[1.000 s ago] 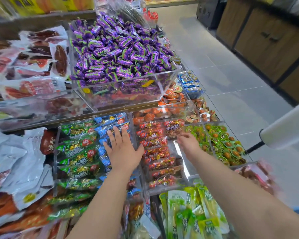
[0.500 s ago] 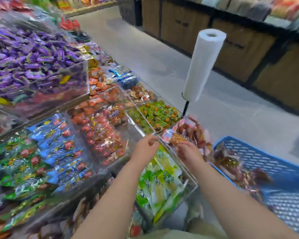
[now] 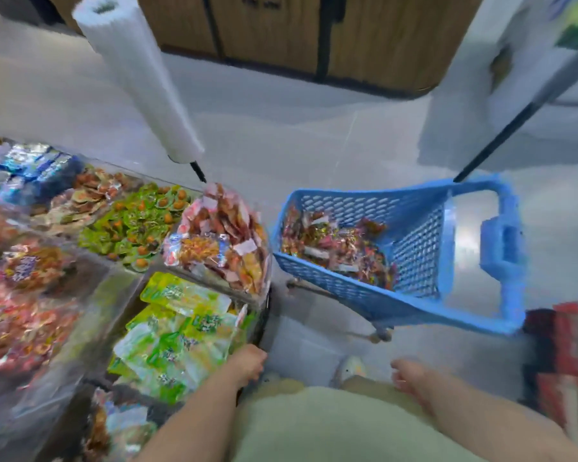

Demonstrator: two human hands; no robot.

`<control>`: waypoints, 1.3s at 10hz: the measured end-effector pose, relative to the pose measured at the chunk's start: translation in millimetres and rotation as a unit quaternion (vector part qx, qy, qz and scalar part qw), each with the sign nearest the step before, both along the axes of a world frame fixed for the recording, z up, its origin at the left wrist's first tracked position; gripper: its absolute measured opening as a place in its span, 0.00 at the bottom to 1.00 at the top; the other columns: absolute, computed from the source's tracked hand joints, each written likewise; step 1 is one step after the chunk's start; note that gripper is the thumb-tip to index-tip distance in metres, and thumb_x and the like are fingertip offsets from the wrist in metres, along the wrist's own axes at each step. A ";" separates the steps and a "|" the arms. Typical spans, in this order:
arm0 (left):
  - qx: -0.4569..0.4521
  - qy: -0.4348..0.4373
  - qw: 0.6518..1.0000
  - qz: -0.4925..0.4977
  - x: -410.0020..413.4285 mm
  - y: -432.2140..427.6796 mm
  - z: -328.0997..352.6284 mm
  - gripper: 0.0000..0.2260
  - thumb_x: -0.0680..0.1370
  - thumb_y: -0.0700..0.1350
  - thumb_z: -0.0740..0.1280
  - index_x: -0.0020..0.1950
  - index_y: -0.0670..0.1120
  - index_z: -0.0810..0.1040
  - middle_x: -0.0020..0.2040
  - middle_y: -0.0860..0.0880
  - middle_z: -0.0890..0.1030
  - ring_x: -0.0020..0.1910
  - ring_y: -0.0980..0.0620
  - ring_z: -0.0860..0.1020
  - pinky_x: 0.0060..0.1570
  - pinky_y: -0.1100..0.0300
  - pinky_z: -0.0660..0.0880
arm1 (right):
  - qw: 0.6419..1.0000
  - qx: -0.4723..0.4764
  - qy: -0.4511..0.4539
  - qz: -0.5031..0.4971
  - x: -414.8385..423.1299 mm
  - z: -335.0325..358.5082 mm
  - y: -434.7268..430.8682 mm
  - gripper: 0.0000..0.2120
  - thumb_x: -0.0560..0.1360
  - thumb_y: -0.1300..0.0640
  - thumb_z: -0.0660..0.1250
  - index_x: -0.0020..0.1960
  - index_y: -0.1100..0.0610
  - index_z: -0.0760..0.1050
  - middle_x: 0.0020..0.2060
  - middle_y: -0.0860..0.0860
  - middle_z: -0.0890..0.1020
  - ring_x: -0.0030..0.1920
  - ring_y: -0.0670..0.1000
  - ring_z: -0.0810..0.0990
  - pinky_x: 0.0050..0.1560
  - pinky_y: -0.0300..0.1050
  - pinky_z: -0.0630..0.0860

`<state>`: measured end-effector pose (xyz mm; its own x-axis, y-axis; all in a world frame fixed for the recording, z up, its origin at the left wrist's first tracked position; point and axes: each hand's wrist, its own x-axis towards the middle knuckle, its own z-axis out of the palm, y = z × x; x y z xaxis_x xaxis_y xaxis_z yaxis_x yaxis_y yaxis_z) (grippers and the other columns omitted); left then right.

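Okay, the frame is blurring heavily. A blue basket (image 3: pixel 414 261) is sitting on a wheeled frame on the grey tiled floor (image 3: pixel 281 128) and holding mixed snack packets (image 3: pixel 334 245). Just left of the basket, a clear bin of pink-and-orange packets (image 3: pixel 221 235) is standing. The green-yellow packets (image 3: pixel 181 328) are lying in the bin below-left of the basket. The left hand (image 3: pixel 247 363) is resting at that bin's near corner with fingers curling down out of sight, so I cannot tell its grip. The right hand (image 3: pixel 406 375) is hanging below the basket, apart from it, fingers loosely curling, holding nothing. A white bag roll (image 3: pixel 137 78) is standing on a black rod up-left of the basket. Wooden cabinets (image 3: pixel 271 28) are lining the far side beyond the basket
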<state>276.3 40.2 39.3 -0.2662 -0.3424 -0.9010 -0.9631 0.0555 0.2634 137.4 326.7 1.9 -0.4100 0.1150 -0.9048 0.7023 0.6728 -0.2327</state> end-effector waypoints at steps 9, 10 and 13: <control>0.008 0.033 0.986 -0.165 -300.7 -69.1 -22.7 0.09 0.81 0.41 0.57 0.42 0.43 0.71 0.38 0.45 0.75 0.34 0.50 0.74 0.29 0.64 0.71 | 0.981 -0.097 0.005 -0.168 -194.3 13.1 -78.4 0.09 0.77 0.62 0.61 0.39 0.54 0.70 0.37 0.52 0.76 0.36 0.50 0.75 0.45 0.46 0.75; 0.008 0.012 0.986 -0.167 -317.5 -77.5 -28.9 0.12 0.82 0.40 0.56 0.39 0.44 0.71 0.38 0.43 0.75 0.32 0.49 0.73 0.26 0.62 0.70 | 0.982 -0.073 -0.006 -0.175 -206.7 1.3 -83.6 0.10 0.77 0.62 0.60 0.38 0.53 0.69 0.34 0.51 0.75 0.33 0.49 0.74 0.37 0.42 0.73; 0.046 0.004 0.999 -0.028 -319.1 -65.7 -74.1 0.12 0.82 0.41 0.57 0.39 0.50 0.65 0.35 0.47 0.70 0.31 0.52 0.68 0.30 0.63 0.64 | 0.998 -0.036 -0.054 0.021 -229.7 -74.2 -108.2 0.12 0.77 0.60 0.62 0.35 0.54 0.70 0.32 0.50 0.72 0.34 0.50 0.72 0.34 0.42 0.68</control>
